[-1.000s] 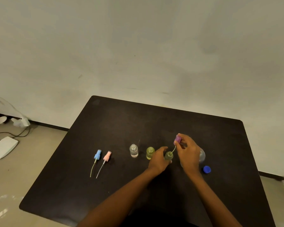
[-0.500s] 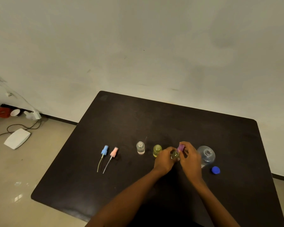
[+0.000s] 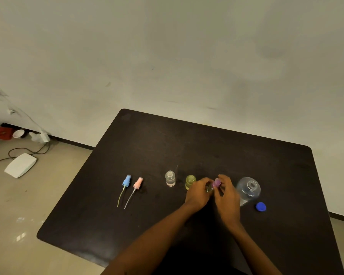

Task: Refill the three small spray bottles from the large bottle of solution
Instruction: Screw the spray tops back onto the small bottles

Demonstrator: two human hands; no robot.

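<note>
On the dark table point(image 3: 151, 147) my left hand point(image 3: 198, 193) grips a small bottle point(image 3: 209, 188), mostly hidden by my fingers. My right hand point(image 3: 226, 197) pinches the purple spray cap point(image 3: 216, 183) down on that bottle's neck. To the left stand a small yellow-green bottle point(image 3: 190, 181) and a small clear bottle point(image 3: 170, 178), both without caps. The large clear bottle point(image 3: 248, 188) stands open just right of my right hand, its blue lid point(image 3: 261, 206) lying beside it.
A blue spray cap point(image 3: 126, 181) and a pink spray cap point(image 3: 137, 183), each with a dip tube, lie on the table's left part. On the floor at left are a white box point(image 3: 20, 165), cables, a white plug block point(image 3: 43, 137) and a red object point(image 3: 3, 132).
My right hand lowered the purple spray cap, with its tube, into the small bottle that my left hand holds. The camera view shifted, so everything sits further right in frame.
</note>
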